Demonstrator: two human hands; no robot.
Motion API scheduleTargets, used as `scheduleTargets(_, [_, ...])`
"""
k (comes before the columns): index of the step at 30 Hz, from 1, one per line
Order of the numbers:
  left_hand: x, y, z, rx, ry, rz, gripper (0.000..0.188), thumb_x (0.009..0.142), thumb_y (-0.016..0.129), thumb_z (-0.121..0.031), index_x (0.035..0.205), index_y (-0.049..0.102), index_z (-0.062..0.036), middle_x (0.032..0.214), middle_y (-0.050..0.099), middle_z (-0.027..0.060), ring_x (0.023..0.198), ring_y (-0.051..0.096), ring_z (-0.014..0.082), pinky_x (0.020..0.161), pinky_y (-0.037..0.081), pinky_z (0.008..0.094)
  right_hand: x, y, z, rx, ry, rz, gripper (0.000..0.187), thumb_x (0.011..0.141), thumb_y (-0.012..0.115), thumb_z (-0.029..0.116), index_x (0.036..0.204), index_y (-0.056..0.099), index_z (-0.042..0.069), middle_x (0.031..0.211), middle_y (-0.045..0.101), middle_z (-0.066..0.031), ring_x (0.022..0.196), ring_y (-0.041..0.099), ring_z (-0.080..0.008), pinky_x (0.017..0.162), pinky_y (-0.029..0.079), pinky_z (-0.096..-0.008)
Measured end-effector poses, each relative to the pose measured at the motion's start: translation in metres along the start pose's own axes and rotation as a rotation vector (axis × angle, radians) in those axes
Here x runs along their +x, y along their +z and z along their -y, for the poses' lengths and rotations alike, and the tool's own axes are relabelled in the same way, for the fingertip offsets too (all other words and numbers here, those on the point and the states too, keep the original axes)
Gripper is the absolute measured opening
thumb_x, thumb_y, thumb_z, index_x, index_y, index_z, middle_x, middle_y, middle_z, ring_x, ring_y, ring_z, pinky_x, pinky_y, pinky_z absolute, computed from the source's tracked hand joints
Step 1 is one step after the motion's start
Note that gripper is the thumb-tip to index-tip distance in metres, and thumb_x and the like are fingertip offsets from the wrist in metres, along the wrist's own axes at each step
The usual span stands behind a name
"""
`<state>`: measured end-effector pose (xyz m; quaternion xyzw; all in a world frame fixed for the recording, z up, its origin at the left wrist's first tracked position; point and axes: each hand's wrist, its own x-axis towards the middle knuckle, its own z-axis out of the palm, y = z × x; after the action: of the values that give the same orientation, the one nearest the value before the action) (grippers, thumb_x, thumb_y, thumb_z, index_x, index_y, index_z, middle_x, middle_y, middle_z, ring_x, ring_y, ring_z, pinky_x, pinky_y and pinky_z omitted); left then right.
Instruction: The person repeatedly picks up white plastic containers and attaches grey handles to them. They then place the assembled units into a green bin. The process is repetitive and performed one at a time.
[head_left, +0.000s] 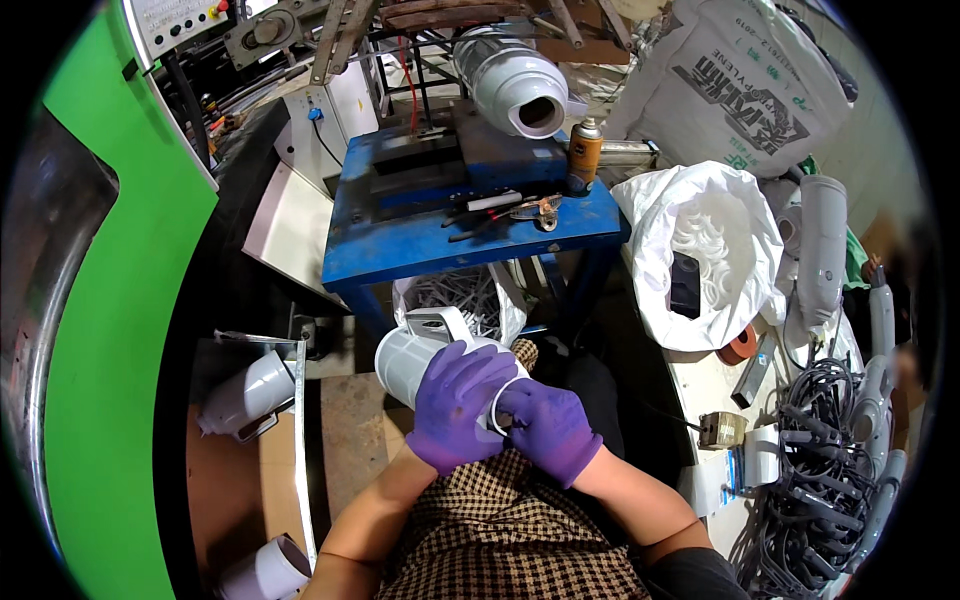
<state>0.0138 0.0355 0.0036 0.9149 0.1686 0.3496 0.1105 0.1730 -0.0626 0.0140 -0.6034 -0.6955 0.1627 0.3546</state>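
Note:
Across my lap lies a light grey plastic jug-shaped housing (403,362) with a loop handle on its upper side. My left hand (462,405), in a purple glove, is wrapped over its body near the right end. At that end a thin white ring (494,408) curves around the opening. My right hand (550,425), also gloved in purple, is closed at the ring, with its fingers partly hidden inside the curve. Whether the ring is fully seated on the rim, I cannot tell.
Ahead, a blue metal table (470,245) bears pliers (492,214), a spray can (585,152) and another grey housing (510,85). A white sack (650,215) of white rings stands right, with a phone (685,285) inside. Black cords (815,480) lie nearby. More housings (250,392) sit left.

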Motion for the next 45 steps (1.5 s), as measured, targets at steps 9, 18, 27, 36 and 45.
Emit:
scheduleTargets(9, [-0.002, 0.013, -0.012, -0.02, 0.015, -0.022, 0.066, 0.062, 0.084, -0.034, 0.121, 0.069, -0.0111, 0.131, 0.065, 0.0118, 0.126, 0.059, 0.0321, 0.11, 0.04, 0.053, -0.016, 0.002, -0.031, 0.12, -0.125, 0.219, 0.031, 0.078, 0.066, 0.004, 0.109, 0.07, 0.008, 0.1, 0.068, -0.0178, 0.094, 0.066, -0.0399, 0.082, 0.055, -0.0466])
scheduleTargets(18, [-0.049, 0.016, -0.043, 0.232, 0.307, 0.179, 0.026, 0.088, 0.071, -0.039, 0.103, 0.069, -0.0171, 0.115, 0.066, 0.004, 0.123, 0.054, 0.033, 0.111, 0.027, 0.0728, -0.148, -0.032, -0.031, 0.387, -0.137, -0.322, 0.034, 0.09, 0.074, 0.005, 0.123, 0.066, -0.001, 0.105, 0.071, -0.0171, 0.1, 0.07, -0.0328, 0.085, 0.056, -0.0418])
scheduleTargets(27, [-0.173, 0.069, -0.019, 0.494, 0.821, 0.458, 0.037, 0.087, 0.068, -0.036, 0.124, 0.067, -0.0416, 0.135, 0.058, -0.0172, 0.124, 0.052, 0.0132, 0.094, 0.043, 0.0525, -0.377, -0.086, -0.139, -0.684, 0.844, -0.928, 0.017, 0.08, 0.079, 0.016, 0.093, 0.073, 0.009, 0.092, 0.068, -0.0099, 0.085, 0.062, -0.0278, 0.079, 0.047, -0.0399])
scheduleTargets(36, [-0.151, 0.062, -0.041, 0.109, 0.623, 0.565, 0.048, 0.094, 0.06, -0.028, 0.141, 0.054, -0.034, 0.149, 0.047, -0.0153, 0.137, 0.042, 0.0126, 0.097, 0.049, 0.0483, -0.342, -0.087, -0.104, -0.782, 0.526, -0.831, 0.018, 0.072, 0.085, 0.013, 0.083, 0.071, 0.011, 0.083, 0.063, -0.0082, 0.086, 0.062, -0.0289, 0.074, 0.048, -0.0417])
scheduleTargets(45, [-0.149, 0.071, -0.046, 1.48, 1.166, -0.011, 0.063, 0.1, 0.054, -0.036, 0.156, 0.033, -0.0138, 0.159, 0.031, 0.0078, 0.148, 0.031, 0.0239, 0.12, 0.03, 0.0405, -0.052, -0.098, -0.101, -0.072, -0.097, -0.383, 0.01, 0.092, 0.06, 0.012, 0.09, 0.066, 0.004, 0.089, 0.062, -0.0101, 0.086, 0.057, -0.0308, 0.079, 0.046, -0.0391])
